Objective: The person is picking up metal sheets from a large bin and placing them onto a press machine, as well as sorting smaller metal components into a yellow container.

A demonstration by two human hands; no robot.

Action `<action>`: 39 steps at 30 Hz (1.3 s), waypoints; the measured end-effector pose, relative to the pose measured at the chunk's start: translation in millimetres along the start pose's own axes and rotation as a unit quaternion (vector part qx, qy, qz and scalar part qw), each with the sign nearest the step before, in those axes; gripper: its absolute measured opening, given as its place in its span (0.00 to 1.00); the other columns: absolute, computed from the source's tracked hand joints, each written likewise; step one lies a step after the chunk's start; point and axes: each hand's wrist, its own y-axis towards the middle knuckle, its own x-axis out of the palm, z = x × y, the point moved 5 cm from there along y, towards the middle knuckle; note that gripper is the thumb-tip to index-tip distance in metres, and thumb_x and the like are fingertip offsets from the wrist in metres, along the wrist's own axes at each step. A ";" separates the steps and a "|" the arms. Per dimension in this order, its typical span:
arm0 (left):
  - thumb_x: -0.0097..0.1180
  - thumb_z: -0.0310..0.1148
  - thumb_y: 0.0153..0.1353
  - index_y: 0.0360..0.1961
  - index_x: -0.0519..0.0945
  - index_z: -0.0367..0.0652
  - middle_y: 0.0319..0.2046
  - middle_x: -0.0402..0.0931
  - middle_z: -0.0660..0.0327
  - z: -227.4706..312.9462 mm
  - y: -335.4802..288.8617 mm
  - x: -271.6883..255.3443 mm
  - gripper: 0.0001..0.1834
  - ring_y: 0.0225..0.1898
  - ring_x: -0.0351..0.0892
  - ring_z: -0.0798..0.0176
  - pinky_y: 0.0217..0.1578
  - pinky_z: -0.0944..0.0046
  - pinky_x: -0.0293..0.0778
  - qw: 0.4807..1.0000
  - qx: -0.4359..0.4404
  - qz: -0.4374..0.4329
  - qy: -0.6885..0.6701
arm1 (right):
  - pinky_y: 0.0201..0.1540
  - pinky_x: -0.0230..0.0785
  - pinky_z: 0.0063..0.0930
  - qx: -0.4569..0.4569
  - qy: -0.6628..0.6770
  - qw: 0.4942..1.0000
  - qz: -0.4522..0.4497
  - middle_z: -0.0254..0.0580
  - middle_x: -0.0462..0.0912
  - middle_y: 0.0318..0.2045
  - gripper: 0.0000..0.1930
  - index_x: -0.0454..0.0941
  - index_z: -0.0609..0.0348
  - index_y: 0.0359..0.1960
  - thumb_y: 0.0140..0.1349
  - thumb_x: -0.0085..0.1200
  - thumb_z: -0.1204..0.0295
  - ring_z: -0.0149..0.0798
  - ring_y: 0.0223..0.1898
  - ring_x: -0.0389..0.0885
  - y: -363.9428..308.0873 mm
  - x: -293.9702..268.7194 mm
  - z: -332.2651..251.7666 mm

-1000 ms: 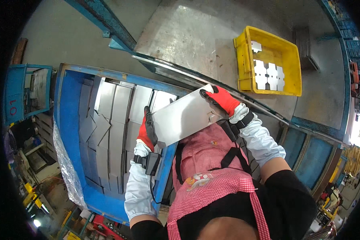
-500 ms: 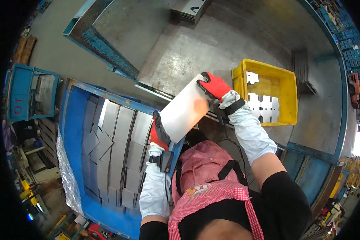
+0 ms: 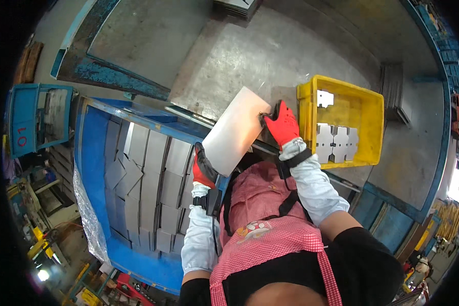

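A flat, shiny rectangular metal plate (image 3: 235,133) is held slanted in front of me, over the bench's front edge. My left hand (image 3: 204,167), in a red and black glove, grips its lower left edge, with the thumb along the side. At the plate's right edge is my right hand (image 3: 282,124), in the same kind of glove, its dark fingertips closed on that edge. Some of those fingertips are hard to make out. Right of that hand, a yellow crate (image 3: 304,102) holds several flat metal pieces with notched edges (image 3: 340,143).
On the left stands a large blue bin (image 3: 93,133) holding rows of grey metal plates (image 3: 154,155). The metal bench (image 3: 250,56) carries a stack of plates (image 3: 237,7) at the back and upright plates (image 3: 392,94) right of the crate. A blue steel frame (image 3: 107,74) borders it.
My right hand has slid from the plate's upper corner down along its right edge. The plate has shifted slightly left and downward. My left hand keeps its grip.
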 end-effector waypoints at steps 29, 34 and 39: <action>0.36 0.64 0.53 0.58 0.62 0.54 0.56 0.62 0.61 -44.3 -36.7 -3.7 0.36 0.55 0.62 0.49 0.50 0.46 0.64 0.973 -0.004 -0.023 -0.229 | 0.48 0.65 0.40 0.098 0.049 0.992 0.061 0.65 0.67 0.45 0.31 0.63 0.63 0.48 0.38 0.55 0.68 0.60 0.45 0.70 17.2 33.8 15.0; 0.37 0.65 0.52 0.57 0.62 0.55 0.55 0.63 0.61 -41.3 -43.9 -2.1 0.36 0.53 0.64 0.49 0.49 0.45 0.64 0.978 0.022 0.015 -0.209 | 0.43 0.68 0.38 0.064 -0.001 0.992 0.105 0.56 0.76 0.37 0.24 0.69 0.64 0.37 0.37 0.58 0.64 0.53 0.42 0.74 -7.9 43.7 53.5; 0.38 0.65 0.51 0.56 0.65 0.56 0.54 0.64 0.63 -40.2 -48.1 1.7 0.36 0.54 0.63 0.51 0.50 0.46 0.62 0.976 -0.010 0.029 -0.214 | 0.46 0.66 0.36 0.103 0.054 0.985 0.124 0.57 0.75 0.39 0.31 0.67 0.68 0.42 0.35 0.61 0.62 0.52 0.43 0.73 -29.1 42.5 104.1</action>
